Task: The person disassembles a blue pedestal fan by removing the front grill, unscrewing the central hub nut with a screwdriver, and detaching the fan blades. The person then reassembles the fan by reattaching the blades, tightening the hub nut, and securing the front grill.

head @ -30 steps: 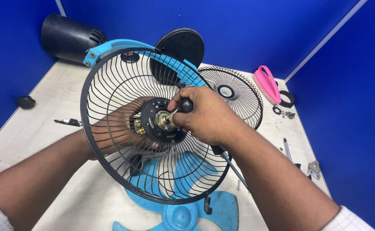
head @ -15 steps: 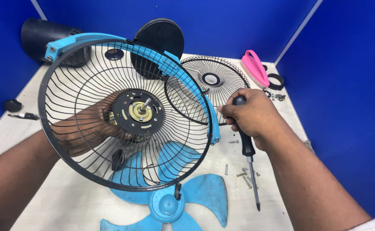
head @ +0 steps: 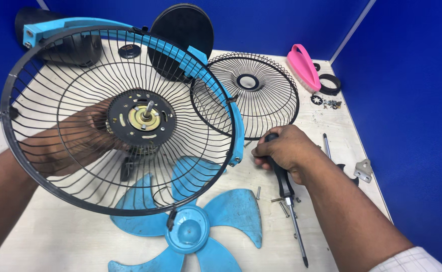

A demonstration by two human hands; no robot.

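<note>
Left hand (head: 80, 136) sits behind the rear fan guard (head: 54, 171), gripping the motor assy & holding it tilted above the surface (head: 44, 236); motor plate (head: 141, 120) w/ shaft faces the camera. Right hand (head: 286, 151) is clenched round a black-handled screwdriver (head: 289, 201), tip pointing near, low over the surface, right of the guard. Loose screws (head: 281, 204) lie just beside the shaft. Blue fan blade (head: 191, 221) lies near-centre; front grille (head: 261, 93) flat, far right, pink brush (head: 304, 65) beyond it.

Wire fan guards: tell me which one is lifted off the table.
The larger rear guard with the blue rim and the motor hub, held by the left hand. The smaller guard lies flat on the table.
</note>
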